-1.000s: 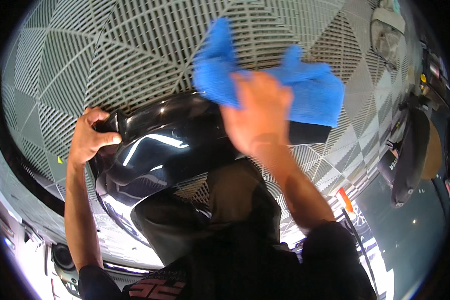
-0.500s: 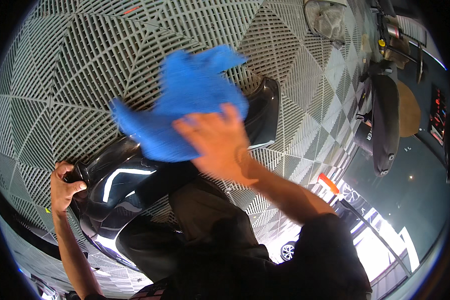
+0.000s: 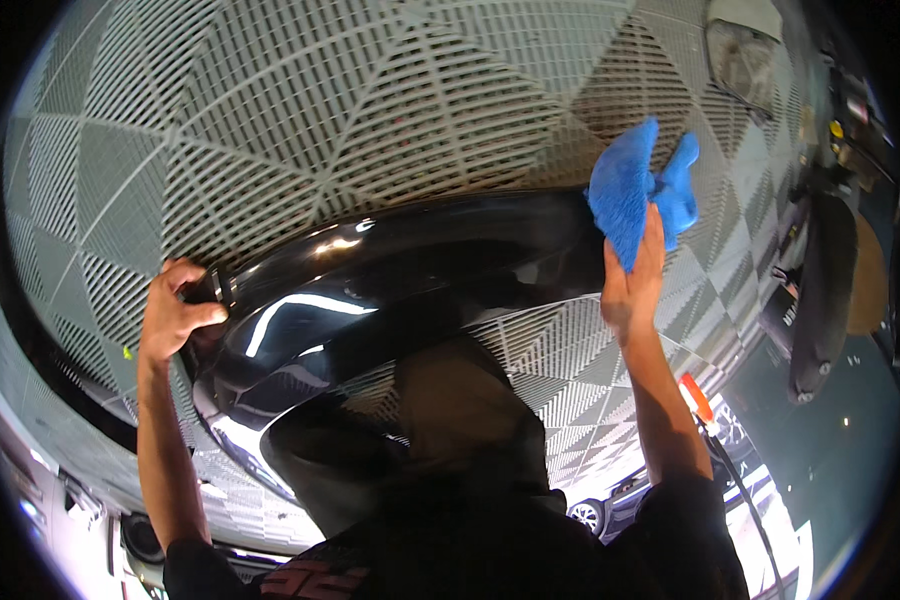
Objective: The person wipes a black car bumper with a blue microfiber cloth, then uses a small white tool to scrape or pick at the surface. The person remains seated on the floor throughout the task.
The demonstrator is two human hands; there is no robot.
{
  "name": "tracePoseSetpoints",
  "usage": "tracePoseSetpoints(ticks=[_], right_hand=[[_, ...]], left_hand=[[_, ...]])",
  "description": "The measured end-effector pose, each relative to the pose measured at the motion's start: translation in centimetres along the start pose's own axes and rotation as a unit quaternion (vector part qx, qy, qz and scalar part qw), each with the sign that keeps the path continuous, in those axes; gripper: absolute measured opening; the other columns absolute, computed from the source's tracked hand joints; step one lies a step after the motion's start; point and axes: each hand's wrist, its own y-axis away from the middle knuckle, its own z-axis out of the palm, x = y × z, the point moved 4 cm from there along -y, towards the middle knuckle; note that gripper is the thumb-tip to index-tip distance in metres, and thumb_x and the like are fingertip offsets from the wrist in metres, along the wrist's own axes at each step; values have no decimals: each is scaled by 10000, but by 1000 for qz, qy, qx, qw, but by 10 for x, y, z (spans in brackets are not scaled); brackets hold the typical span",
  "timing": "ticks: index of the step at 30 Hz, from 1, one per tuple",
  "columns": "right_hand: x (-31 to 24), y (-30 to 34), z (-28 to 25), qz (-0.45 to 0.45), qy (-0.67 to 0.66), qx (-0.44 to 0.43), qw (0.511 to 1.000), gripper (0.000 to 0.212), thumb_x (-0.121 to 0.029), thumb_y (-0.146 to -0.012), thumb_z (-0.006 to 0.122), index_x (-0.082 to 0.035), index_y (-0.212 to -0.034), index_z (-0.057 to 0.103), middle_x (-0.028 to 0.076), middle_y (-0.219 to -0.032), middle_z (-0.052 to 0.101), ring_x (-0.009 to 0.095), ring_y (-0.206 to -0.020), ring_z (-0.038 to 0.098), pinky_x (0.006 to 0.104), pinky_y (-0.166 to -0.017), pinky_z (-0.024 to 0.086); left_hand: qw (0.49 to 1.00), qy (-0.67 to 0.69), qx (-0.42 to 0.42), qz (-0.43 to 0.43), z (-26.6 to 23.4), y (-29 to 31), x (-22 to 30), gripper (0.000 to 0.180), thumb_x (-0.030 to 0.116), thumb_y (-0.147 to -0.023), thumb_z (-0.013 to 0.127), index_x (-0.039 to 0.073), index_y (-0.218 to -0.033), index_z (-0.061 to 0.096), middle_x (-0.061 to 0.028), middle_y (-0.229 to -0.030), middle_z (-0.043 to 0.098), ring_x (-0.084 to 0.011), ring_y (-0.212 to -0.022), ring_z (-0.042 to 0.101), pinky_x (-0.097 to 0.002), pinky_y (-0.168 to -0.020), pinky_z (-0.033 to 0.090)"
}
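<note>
A long, glossy black car body panel (image 3: 450,235) stretches across in front of my legs, with bright reflections toward its left. My left hand (image 3: 178,310) grips the panel's left end, thumb on the near side and fingers curled over the edge. At the opposite end, my right hand (image 3: 635,280) holds a blue microfibre cloth (image 3: 620,185) against the panel. The cloth is bunched and drapes over that end, covering its tip and some of my fingers.
Grey slatted floor tiles (image 3: 390,130) lie under everything. A grey, bag-like item (image 3: 740,60) rests at the far right. Beyond the panel's right side are a long black padded piece (image 3: 825,300) and an orange-headed pole (image 3: 697,398). A car wheel (image 3: 587,515) shows behind.
My right hand has swept the cloth rightward from the panel's middle to its right end, uncovering the middle. My left hand keeps its grip. The whole view has shifted.
</note>
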Motion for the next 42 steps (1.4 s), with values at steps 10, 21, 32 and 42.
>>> tracePoseSetpoints(ticks=[10, 21, 32, 42], right_hand=[[-238, 36, 75, -171, -54, -232, 956, 797, -288, -690, 808, -134, -1417, 520, 121, -1539, 388, 336, -1439, 328, 653, -1040, 287], [-212, -3, 57, -245, 52, -166, 954, 668, -253, -689, 758, -119, -1314, 567, 100, -1375, 545, 305, -1275, 487, 530, -965, 355], [-359, 34, 125, -311, -88, -236, 916, 562, -340, -744, 768, -46, -1205, 638, 114, -1207, 622, 286, -1216, 527, 507, -941, 377], [-136, -8, 44, -241, 30, -141, 960, 627, -168, -714, 777, -110, -1310, 589, 92, -1386, 568, 293, -1302, 512, 479, -1042, 372]], left_hand=[[1000, 5, -19, -17, 1, 0, 0, 657, 393, -530, 954, -38, -947, 686, -76, -888, 645, -237, -920, 532, -344, -880, 419], [957, 286, 8, -58, 4, 4, -48, 555, 439, -1018, 410, -38, -1043, 692, -93, -990, 665, -209, -998, 570, -345, -992, 386], [905, 416, -53, -70, 11, 1, -30, 840, 689, -1007, 245, -20, -1106, 686, -86, -1016, 704, -173, -886, 635, -333, -872, 510], [944, 328, -30, -25, 7, -1, -31, 902, 645, -1029, 129, -50, -938, 696, -61, -875, 597, -187, -922, 522, -336, -934, 360]])
